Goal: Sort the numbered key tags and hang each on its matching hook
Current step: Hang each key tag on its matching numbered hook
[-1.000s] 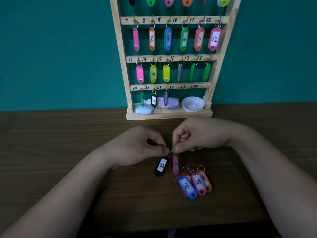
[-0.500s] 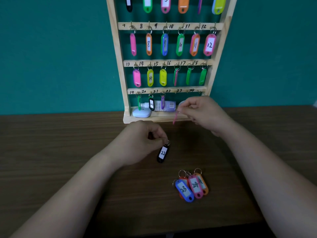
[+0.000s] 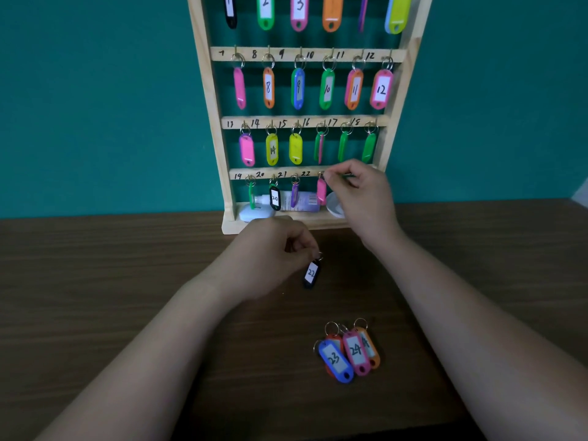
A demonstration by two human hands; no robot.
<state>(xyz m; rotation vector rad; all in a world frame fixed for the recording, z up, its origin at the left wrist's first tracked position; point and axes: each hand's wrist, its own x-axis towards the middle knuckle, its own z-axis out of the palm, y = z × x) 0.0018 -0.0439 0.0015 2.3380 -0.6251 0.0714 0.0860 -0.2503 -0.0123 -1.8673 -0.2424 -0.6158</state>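
Note:
A wooden key rack (image 3: 206,116) with numbered hooks stands against the teal wall, most hooks carrying coloured tags. My right hand (image 3: 362,192) pinches the ring of a pink tag (image 3: 321,190) at the bottom rail, by the hook just right of the mark 22. My left hand (image 3: 270,259) pinches the ring of a black tag marked 22 (image 3: 311,273), which dangles above the table. On the table lie a blue tag 23 (image 3: 335,361), a pink tag 24 (image 3: 355,353), an orange tag (image 3: 370,348) and a red tag mostly hidden beneath them.
The rack's bottom shelf holds a lying bottle (image 3: 302,202), a white cap-like object (image 3: 256,213) and a white dish (image 3: 335,206) partly behind my right hand. The dark wooden table (image 3: 111,281) stretches to both sides.
My right hand lifted the pink tag away from the black one and carried it up to the rack's bottom rail. My left hand stayed over the table holding tag 22.

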